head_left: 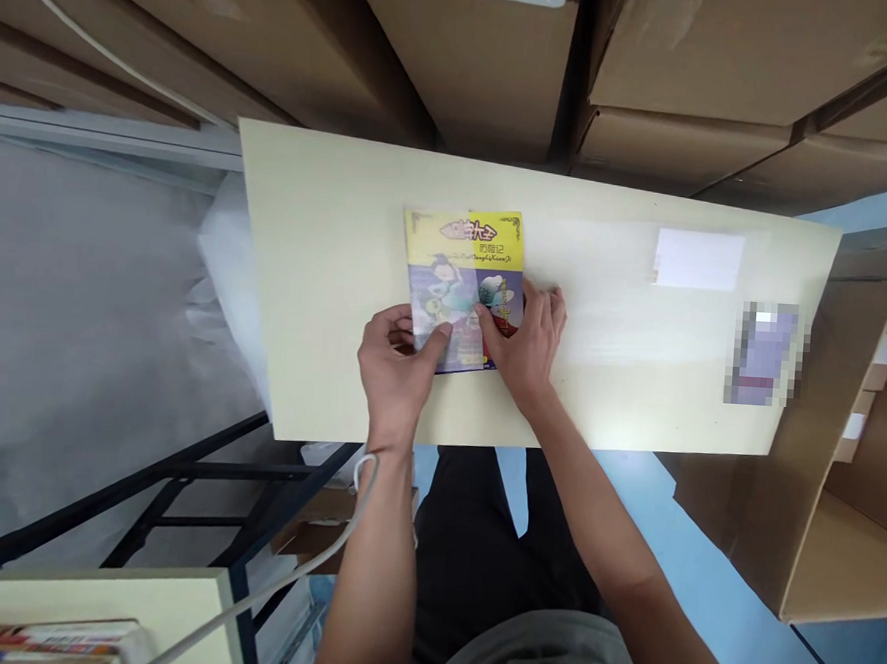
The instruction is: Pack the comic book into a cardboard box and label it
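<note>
Seemingly mid-sleeving, left hand (398, 374) and right hand (528, 349) pinch the booklet (462, 288) at eight and four o'clock; next, careful aligning looks needed.

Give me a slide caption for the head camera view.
Left hand and right hand hold a yellow-and-purple booklet on a pale table beside cardboard boxes.

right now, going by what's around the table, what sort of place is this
Probably a storeroom or packing area: cardboard boxes line the far side of the pale table, an open box stands by its right end, and a printed booklet is being handled there.
</note>
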The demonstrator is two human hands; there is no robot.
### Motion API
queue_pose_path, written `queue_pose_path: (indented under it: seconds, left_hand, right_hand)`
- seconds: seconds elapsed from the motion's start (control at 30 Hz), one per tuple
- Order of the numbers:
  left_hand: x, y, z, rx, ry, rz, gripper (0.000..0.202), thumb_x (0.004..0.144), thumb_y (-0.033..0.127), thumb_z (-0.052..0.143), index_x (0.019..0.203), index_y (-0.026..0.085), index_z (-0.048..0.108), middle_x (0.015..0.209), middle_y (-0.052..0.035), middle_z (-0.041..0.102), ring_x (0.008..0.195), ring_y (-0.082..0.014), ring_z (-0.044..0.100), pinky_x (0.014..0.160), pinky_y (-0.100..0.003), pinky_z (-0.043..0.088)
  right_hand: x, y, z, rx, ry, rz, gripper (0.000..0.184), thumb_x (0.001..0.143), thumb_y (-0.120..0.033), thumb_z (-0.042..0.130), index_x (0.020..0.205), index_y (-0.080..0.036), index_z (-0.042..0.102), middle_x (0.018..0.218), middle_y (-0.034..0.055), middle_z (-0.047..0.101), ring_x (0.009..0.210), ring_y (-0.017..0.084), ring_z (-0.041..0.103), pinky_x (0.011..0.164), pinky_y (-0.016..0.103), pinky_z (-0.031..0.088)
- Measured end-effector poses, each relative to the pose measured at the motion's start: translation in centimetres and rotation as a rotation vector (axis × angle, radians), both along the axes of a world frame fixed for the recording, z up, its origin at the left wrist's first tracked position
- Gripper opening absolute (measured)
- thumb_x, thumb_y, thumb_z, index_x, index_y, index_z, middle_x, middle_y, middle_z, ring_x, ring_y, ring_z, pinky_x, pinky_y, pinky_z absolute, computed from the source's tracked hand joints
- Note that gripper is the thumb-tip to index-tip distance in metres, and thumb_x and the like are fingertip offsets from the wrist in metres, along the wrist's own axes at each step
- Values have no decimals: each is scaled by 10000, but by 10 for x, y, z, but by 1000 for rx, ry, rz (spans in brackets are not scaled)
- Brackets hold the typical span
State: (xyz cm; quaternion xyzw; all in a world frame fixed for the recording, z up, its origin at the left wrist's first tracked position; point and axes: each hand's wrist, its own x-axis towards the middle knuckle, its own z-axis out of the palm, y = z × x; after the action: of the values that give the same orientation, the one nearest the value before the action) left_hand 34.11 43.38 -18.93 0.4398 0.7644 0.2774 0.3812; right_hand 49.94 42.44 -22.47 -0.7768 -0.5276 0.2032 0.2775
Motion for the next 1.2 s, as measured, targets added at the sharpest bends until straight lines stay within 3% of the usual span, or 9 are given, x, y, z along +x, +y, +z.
queue_pose_path:
  seconds: [0.27,0.43,0.57,0.67,0.8,0.93,1.03,1.13,1.2]
  left_hand:
    - [42,-29,50,254,107,-174,641,943,215,750,1552,253,556,1427,-142,627,1259,-271,693,998,-391,643]
    - [77,-43,70,330,174,-280,809,931,121,750,1686,289,512,1451,-151,553,1368,-322,614,1030,-434,649]
    - [112,-54,65,466,111,-422,809,990,61,693,1731,319,497,1465,-149,565,1368,-312,630,1052,-427,651]
    - [139,-58,51,568,137,-505,743,1038,22,624,1709,321,510,1454,-157,619,1360,-301,652,1038,-420,656]
    - [163,-59,26,595,190,-583,682,1048,-10,573,1652,305,542,1422,-154,684,1323,-290,693,1048,-438,659]
    - [169,-62,6,491,185,-666,634,1036,-35,502,1578,269,623,1412,-154,716,1323,-303,711,1150,-517,625]
    - [163,-60,8,399,148,-765,639,1023,-29,529,1588,250,630,1476,-173,696,1356,-335,693,1188,-560,602]
    - [148,-51,23,335,83,-905,661,1007,3,583,1609,274,618,1554,-164,656,1450,-355,649,1228,-579,589]
    - [134,-39,32,312,66,-861,607,1028,83,644,1599,291,628,1609,-157,624,1542,-362,593,1287,-591,553]
  right_hand:
    - [2,6,16,-47,4,16,630,1157,-557,576,1685,-214,581,1595,252,606,1621,430,484,1299,701,487]
    - [37,7,36,-30,176,102,450,1188,-458,565,1568,-266,709,1501,184,703,1481,332,643,1271,578,565]
    - [80,1,62,44,447,55,442,1218,-513,483,1478,-301,770,1319,107,810,1258,277,765,1081,484,674]
    - [111,-4,71,72,473,-20,462,1209,-548,475,1450,-298,780,1248,84,836,1145,265,785,979,474,689]
    - [147,-11,63,65,405,-99,458,1177,-583,525,1362,-282,818,1190,84,848,1056,261,787,916,458,691]
    - [164,-20,48,24,282,-141,485,1168,-591,545,1335,-240,834,1204,116,825,1020,250,775,856,414,686]
    - [166,-26,40,7,175,-103,461,1154,-551,599,1360,-216,840,1217,138,774,982,235,760,844,400,673]
    - [165,-27,33,-25,95,-73,430,1174,-480,584,1396,-221,845,1057,96,736,930,226,729,843,400,650]
    - [163,-27,28,-30,77,-88,401,1176,-457,595,1385,-238,858,1010,79,740,927,222,723,845,389,638]
